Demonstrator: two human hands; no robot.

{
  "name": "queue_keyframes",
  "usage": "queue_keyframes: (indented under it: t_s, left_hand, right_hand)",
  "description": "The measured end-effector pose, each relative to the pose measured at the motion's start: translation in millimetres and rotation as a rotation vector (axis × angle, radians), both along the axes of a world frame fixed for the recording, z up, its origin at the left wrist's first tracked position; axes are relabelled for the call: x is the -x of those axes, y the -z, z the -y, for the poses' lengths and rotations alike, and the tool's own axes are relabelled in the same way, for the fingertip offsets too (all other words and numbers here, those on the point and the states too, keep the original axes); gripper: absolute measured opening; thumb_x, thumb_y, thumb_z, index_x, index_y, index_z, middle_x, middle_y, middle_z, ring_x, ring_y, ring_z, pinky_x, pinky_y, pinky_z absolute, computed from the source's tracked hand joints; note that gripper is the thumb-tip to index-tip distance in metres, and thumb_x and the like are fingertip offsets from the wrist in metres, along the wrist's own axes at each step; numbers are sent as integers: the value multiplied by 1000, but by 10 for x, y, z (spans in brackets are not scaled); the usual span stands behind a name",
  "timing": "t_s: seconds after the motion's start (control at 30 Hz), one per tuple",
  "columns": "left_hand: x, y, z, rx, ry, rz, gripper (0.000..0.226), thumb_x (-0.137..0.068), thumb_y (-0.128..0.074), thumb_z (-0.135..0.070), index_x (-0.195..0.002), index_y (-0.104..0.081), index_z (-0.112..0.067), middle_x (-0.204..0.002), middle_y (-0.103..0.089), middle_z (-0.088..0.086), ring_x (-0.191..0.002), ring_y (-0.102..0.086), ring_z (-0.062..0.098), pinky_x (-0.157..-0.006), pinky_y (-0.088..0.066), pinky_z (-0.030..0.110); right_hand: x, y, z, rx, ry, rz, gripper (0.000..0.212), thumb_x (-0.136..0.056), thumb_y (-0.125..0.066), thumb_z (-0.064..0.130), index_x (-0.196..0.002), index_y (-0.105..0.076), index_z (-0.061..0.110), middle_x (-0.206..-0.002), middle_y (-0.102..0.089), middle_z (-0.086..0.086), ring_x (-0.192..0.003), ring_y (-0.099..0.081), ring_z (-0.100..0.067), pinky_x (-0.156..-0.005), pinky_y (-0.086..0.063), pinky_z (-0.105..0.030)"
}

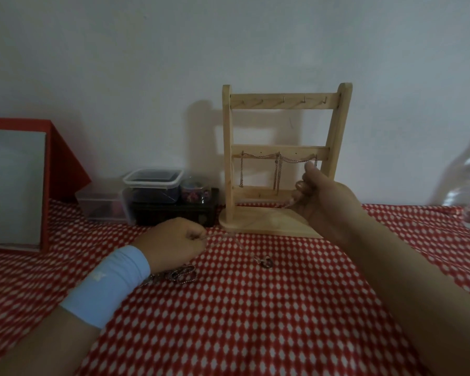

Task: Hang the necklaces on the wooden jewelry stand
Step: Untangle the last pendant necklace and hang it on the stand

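A wooden jewelry stand (282,104) is set upright on the red checked tablecloth (255,335), toward 12 o'clock. Silver chains (258,156) are draped along its middle bar. A thin necklace (265,262) is pinched in the curled fingers of the left hand (174,242), its pendant lying at 4 o'clock of that hand. A heap of necklaces (181,275) is seen at its 6 o'clock. The right hand (326,204) is raised at the stand's 4 o'clock with fingers curled; whether anything is held cannot be told.

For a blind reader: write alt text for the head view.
On a wooden jewelry stand, a chain drapes from the middle bar, its end in the right hand. The left hand pinches a necklace trailing onto the red cloth.
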State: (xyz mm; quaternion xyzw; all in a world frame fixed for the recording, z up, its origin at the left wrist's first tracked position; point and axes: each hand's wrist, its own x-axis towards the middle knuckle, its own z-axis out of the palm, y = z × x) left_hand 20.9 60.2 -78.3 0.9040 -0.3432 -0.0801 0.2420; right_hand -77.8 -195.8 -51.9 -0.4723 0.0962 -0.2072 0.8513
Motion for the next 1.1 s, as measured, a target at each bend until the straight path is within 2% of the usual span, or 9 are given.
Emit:
queue_keyframes:
  t_s: [0.13,0.2,0.3,0.37,0.53,0.7,0.83,1.0,1.1]
  left_hand:
    - [-52,-132,-86,-206,-20,41,24,-87,-54,-26,-67,-67,-21,-71,-65,-8,-72,-62,10,-77,-52,33]
    - [-80,-206,-142,-305,-36,82,21,-86,-55,-27,-69,-68,-24,-76,-68,-9,-76,-63,10,-79,-54,32]
    - [-147,-292,-240,-370,-86,149,23,-84,-55,-29,-64,-65,-29,-75,-66,-11,-76,-62,8,-78,-53,30]
    - [-202,-342,-309,-401,-115,161,26,-84,-55,-31,-59,-62,-32,-75,-65,-13,-77,-61,7,-79,-52,29]
    - [-208,-330,-320,-523,-115,110,21,-85,-54,-28,-72,-69,-23,-84,-69,-5,-81,-64,12,-75,-52,28]
    - [-47,-141,-127,-559,-12,69,23,-91,-52,-29,-71,-62,-32,-82,-61,-14,-81,-57,7,-65,-41,20]
    - [-36,-41,-82,-551,6,81,18,-93,-52,-31,-78,-62,-34,-86,-59,-15,-84,-56,6,-63,-39,18]
    - [-28,-37,-78,-472,70,177,10,-85,-61,-33,-90,-54,-38,-101,-51,-10,-97,-53,11,-84,-46,25]
    - [0,-22,-59,-413,145,193,32,-82,-64,-39,-111,-50,-35,-110,-49,-11,-107,-48,11,-95,-45,30]
  right_hand:
    - [67,-67,-25,83,-42,-38,39,-105,-52,36,-71,-43,20,-62,-35,4,-46,-26,-8,-38,-25,-20]
    - [155,-124,-60,550,-18,-139,37,-103,-55,35,-74,-46,16,-61,-42,2,-45,-31,-9,-39,-28,-22]
    - [241,-195,-57,1588,44,-404,34,-93,-68,43,-75,-56,16,-69,-60,5,-58,-52,-9,-54,-44,-23]
    - [268,-238,-63,1888,33,-562,33,-87,-71,47,-73,-56,21,-73,-61,5,-66,-52,-10,-57,-40,-25]
    - [229,-173,-13,2045,83,-720,32,-95,-60,45,-70,-55,26,-74,-55,9,-69,-53,-8,-62,-41,-24]
    - [192,4,-81,2154,-226,-940,19,-91,-67,30,-109,-69,26,-112,-65,4,-102,-62,-17,-90,-54,-32]
    - [244,-93,-164,2035,-518,-917,39,-90,-59,6,-121,-70,27,-109,-57,9,-108,-60,-15,-95,-51,-27]
    - [125,107,-563,2061,-195,-406,35,-94,-59,27,-129,-66,32,-127,-63,8,-117,-57,-14,-105,-48,-35]
    - [28,415,-800,1927,-289,-184,28,-98,-60,42,-119,-72,28,-115,-63,5,-106,-53,-11,-96,-45,-28]
